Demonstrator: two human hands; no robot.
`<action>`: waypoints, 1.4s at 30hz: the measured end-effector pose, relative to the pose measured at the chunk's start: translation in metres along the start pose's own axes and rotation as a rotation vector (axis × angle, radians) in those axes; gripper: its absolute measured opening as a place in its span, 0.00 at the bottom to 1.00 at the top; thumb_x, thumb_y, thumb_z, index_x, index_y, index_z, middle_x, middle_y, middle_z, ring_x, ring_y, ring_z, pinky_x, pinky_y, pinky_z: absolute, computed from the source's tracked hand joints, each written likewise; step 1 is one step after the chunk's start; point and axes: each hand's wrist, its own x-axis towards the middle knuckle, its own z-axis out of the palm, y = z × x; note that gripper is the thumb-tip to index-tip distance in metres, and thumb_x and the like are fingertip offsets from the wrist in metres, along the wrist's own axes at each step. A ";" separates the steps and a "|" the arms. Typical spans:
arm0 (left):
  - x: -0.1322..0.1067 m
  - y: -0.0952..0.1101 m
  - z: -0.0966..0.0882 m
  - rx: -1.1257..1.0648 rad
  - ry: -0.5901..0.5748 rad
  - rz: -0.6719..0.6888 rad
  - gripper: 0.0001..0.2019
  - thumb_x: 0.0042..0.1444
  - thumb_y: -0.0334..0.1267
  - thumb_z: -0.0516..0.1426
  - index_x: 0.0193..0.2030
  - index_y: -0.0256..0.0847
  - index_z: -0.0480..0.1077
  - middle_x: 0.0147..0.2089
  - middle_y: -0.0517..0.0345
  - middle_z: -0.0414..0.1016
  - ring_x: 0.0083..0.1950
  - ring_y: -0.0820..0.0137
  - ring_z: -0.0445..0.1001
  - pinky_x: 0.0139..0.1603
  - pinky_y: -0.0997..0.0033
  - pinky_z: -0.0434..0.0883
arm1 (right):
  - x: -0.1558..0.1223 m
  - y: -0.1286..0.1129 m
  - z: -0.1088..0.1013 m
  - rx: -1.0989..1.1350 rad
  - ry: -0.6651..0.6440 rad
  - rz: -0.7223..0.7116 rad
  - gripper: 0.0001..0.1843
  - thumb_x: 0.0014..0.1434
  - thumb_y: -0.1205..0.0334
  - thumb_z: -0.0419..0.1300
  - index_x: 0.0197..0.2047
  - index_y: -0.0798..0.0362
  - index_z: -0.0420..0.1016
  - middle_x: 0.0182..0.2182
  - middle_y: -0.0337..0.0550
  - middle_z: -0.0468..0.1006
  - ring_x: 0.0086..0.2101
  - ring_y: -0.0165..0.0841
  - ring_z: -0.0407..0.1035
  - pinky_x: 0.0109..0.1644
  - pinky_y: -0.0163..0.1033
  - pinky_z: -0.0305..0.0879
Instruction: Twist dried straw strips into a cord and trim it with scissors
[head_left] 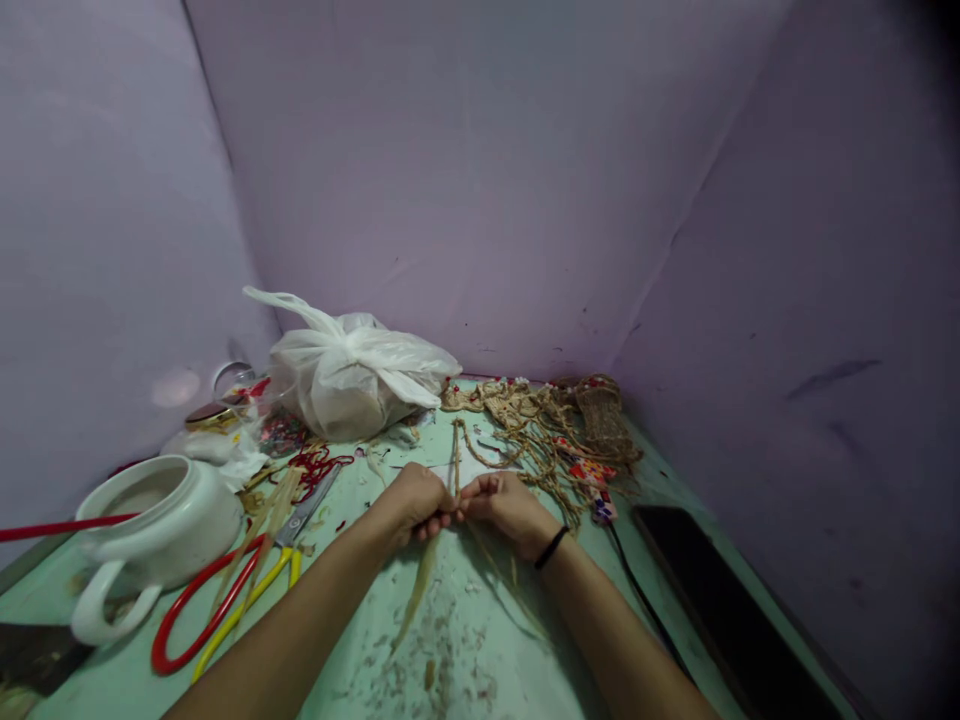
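My left hand (421,502) and my right hand (504,508) meet near the middle of the table, both closed on a thin tan fibre cord (457,455). The cord's twisted part runs up from my fingertips and bends over toward the right. Below the hands, loose flat fibre strands (417,592) hang down and spread over the tabletop. My fingers hide the exact spot where the strands meet. A black band (552,548) circles my right wrist. Behind the right hand lies a tangle of braided cord (551,470).
At left stand a white handled pot (169,525) and scissors (217,610) with red and yellow handles. A knotted white plastic bag (360,375) sits at the back, beside red thread (319,468). A spool of brown twine (602,420) and a dark phone-like slab (731,610) lie right.
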 end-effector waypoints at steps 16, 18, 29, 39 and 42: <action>0.007 -0.007 -0.003 -0.113 0.006 0.061 0.06 0.34 0.31 0.52 0.12 0.34 0.62 0.09 0.63 0.58 0.09 0.82 0.51 0.10 0.80 0.43 | -0.026 -0.027 0.019 -0.960 0.214 -0.202 0.09 0.40 0.69 0.56 0.21 0.57 0.78 0.18 0.44 0.74 0.20 0.28 0.61 0.22 0.33 0.47; 0.008 -0.009 -0.003 -0.111 -0.013 0.039 0.06 0.33 0.31 0.52 0.11 0.35 0.60 0.08 0.64 0.56 0.09 0.82 0.50 0.10 0.80 0.42 | -0.025 -0.024 0.016 -0.942 0.173 -0.175 0.08 0.39 0.70 0.55 0.20 0.57 0.77 0.16 0.42 0.73 0.19 0.27 0.59 0.22 0.32 0.46; 0.008 -0.010 -0.007 -0.175 -0.113 0.132 0.06 0.34 0.33 0.52 0.13 0.36 0.60 0.10 0.66 0.57 0.09 0.84 0.46 0.11 0.79 0.39 | -0.011 -0.020 0.000 -0.206 0.119 0.051 0.05 0.41 0.65 0.57 0.17 0.56 0.66 0.13 0.35 0.68 0.17 0.24 0.59 0.21 0.30 0.54; 0.001 -0.003 -0.016 0.223 -0.070 0.136 0.06 0.34 0.30 0.51 0.12 0.35 0.64 0.08 0.64 0.55 0.10 0.80 0.49 0.14 0.76 0.47 | -0.006 -0.009 0.012 -0.228 0.143 0.110 0.08 0.35 0.73 0.52 0.10 0.56 0.60 0.06 0.28 0.51 0.11 0.19 0.42 0.16 0.31 0.34; -0.012 0.006 -0.012 0.505 0.088 0.129 0.04 0.33 0.30 0.53 0.14 0.35 0.67 0.11 0.60 0.60 0.16 0.74 0.59 0.18 0.75 0.53 | -0.005 -0.006 0.012 -0.192 0.144 0.144 0.07 0.36 0.70 0.52 0.11 0.54 0.60 0.05 0.28 0.49 0.10 0.20 0.40 0.15 0.32 0.32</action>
